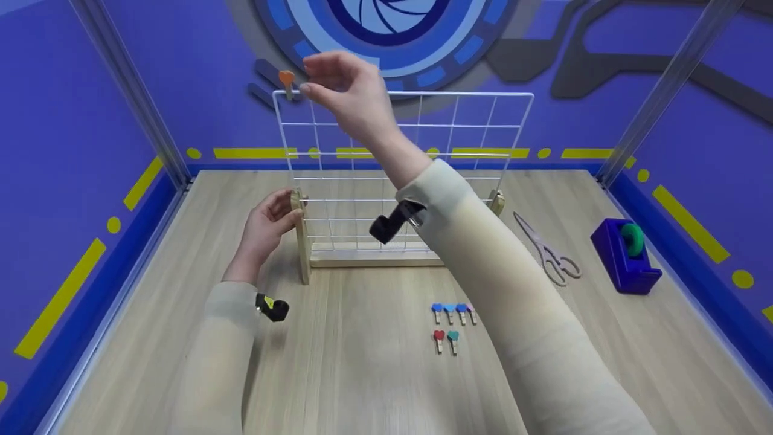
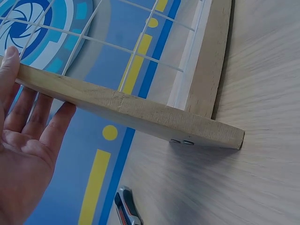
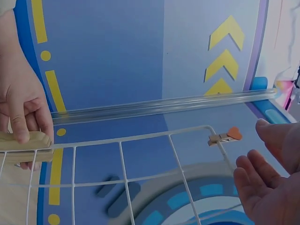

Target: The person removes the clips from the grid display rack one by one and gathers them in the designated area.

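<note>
Clearly light and springy, the orange clip [image 1: 286, 80] sits on the grid's [image 1: 403, 169] top-left corner beside my right hand [image 1: 344, 96], fingers loose and empty, so I'd pinch its wooden tails while my left hand [image 1: 266, 226] grips the post [image 1: 300, 235].

Scissors [image 1: 549, 252] flat on wooden table [image 1: 362, 374], right side. Purple tape dispenser [image 1: 625, 257] further right. Six coloured clips [image 1: 453, 323] in two rows, centre.
</note>
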The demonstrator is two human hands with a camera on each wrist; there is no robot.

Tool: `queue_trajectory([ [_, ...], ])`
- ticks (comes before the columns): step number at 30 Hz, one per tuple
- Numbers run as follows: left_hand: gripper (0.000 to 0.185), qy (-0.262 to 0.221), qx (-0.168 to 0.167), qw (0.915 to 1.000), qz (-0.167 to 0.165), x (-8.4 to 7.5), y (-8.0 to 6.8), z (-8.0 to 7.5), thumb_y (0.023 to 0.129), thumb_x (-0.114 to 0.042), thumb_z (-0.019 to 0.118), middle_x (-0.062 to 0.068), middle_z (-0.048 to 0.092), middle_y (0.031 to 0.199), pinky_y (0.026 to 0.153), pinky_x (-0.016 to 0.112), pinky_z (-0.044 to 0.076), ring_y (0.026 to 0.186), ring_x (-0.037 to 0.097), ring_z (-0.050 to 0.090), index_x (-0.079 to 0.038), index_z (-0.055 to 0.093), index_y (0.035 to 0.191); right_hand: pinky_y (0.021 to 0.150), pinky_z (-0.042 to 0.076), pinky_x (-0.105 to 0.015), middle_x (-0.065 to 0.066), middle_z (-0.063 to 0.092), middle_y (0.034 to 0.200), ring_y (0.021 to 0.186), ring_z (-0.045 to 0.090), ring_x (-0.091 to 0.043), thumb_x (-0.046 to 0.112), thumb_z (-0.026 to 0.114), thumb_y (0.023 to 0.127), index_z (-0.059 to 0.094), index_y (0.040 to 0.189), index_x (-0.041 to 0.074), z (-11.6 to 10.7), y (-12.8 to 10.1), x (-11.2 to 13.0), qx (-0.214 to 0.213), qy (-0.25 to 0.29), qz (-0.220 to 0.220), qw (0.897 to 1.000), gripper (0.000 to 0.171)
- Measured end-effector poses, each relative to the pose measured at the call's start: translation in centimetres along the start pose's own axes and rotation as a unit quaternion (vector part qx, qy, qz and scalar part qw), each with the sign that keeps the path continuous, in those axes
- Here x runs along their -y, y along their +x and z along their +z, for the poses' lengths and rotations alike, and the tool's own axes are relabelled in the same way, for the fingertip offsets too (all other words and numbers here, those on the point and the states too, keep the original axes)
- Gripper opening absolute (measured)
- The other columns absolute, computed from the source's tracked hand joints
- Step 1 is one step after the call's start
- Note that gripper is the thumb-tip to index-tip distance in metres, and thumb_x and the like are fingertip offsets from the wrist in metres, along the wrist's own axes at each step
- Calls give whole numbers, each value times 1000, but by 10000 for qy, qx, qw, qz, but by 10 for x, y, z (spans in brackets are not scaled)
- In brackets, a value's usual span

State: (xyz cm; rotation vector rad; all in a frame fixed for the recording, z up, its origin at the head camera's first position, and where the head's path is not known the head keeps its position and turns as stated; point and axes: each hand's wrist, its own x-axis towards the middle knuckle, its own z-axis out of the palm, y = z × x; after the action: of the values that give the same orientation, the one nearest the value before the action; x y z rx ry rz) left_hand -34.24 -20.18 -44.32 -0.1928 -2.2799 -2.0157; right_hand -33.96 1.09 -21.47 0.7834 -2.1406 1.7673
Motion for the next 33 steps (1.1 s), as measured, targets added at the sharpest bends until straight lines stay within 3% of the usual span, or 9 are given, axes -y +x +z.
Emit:
queue_trajectory([
  [7,49,54,12,10000,-26,-1,-1,0,100,-12,67,14,63,144,91,18,58,118,8,64,-11,51,147,94,55,-14,-7,71,124,108,70,-10,10,71,96,67,127,6,18,17,2,97,209,263,9994,32],
  [18,51,154,25,9999,-37,-1,-1,-1,101,-15,67,13,61,147,91,16,57,119,9,62,-11,49,149,86,55,-13,-3,75,117,103,70,-9,17,68,99,72,122,9,32,22,4,48,-615,760,9952,25],
  [26,51,183,61,9998,-16,-1,0,1,101,-13,66,11,62,146,93,17,56,125,14,62,-12,50,149,83,55,-14,-3,77,112,96,70,-9,20,66,100,76,112,9,31,20,4,-41,-986,685,9928,19],
  [33,50,201,63,9998,-65,-1,-1,0,101,-13,66,11,61,147,94,17,56,124,12,62,-11,49,149,80,54,-15,-3,76,108,92,68,-9,19,66,100,74,109,8,30,20,0,-133,-799,662,9945,17],
])
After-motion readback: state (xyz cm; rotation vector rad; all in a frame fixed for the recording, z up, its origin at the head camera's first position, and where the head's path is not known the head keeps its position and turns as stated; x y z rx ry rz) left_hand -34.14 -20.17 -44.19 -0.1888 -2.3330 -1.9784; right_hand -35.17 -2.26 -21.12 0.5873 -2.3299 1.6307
